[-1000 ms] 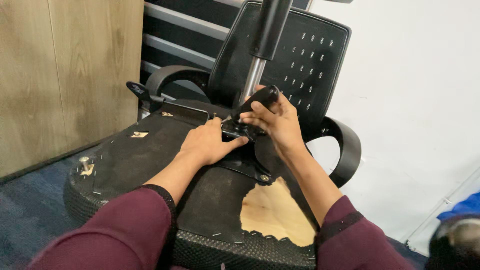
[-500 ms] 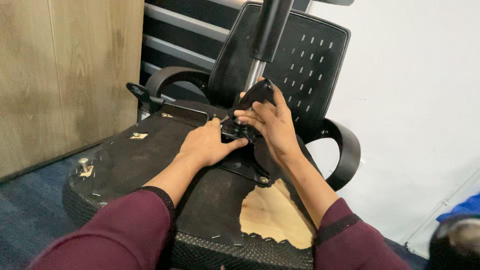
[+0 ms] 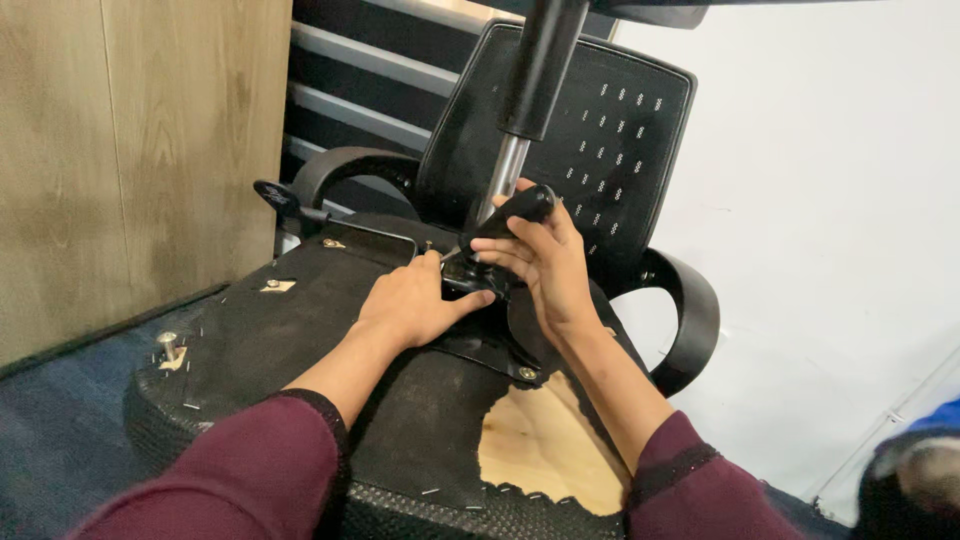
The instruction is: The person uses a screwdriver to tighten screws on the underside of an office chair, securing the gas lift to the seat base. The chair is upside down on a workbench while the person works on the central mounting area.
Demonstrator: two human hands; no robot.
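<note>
R hand (image 3: 545, 262) is wrapped round a black screwdriver handle (image 3: 510, 212), fingers curled shut on it, tool tilted down-left toward the metal mechanism plate (image 3: 480, 335) under the seat. Vs 1 s ago: handle has tipped up a bit, top end now higher and closer to the silver gas-lift column (image 3: 505, 175); knuckles turned slightly. L hand (image 3: 410, 300) lies flat, fingers fairly closed, pressed on the plate just beside the tool tip; holds nothing, pos. unchanged. Tip itself hidden btw the hands. Office chair lies upside down: seat underside (image 3: 290, 330) w/ black fabric, torn patch showing bare wood (image 3: 545, 450) near the R forearm. Armrests (image 3: 690, 310) and perforated backrest (image 3: 610, 120) behind, same as before.
</note>
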